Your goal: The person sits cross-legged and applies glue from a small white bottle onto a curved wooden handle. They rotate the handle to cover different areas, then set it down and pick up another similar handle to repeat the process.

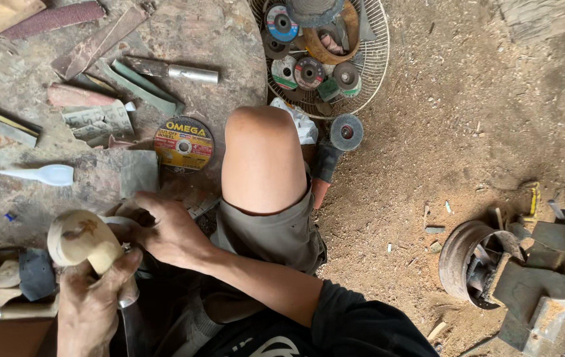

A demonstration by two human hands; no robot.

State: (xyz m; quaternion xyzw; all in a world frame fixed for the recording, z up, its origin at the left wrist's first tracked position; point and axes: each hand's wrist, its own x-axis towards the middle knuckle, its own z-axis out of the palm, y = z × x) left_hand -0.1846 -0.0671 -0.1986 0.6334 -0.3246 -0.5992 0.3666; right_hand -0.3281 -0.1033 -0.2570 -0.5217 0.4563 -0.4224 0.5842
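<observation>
We find the left hand (pixel 94 301) closed around the lower end of a pale wooden piece (pixel 83 239), which stands at the near edge of the bench (pixel 216 39). The right hand (pixel 167 228) is curled against the piece's right side, fingers bent; what it grips, if anything, we cannot tell. A yellow cutting disc (pixel 184 143) lies just beyond that hand, beside the bare knee (pixel 261 155). A wire guard (pixel 375 63) holding discs sits on the sawdust floor (pixel 467 112).

A yellow cutting disc (pixel 184 143) lies at ten o'clock, a wire fan guard (pixel 376 59) holding grinding discs at twelve, a rusty motor (pixel 474 263) at four.
</observation>
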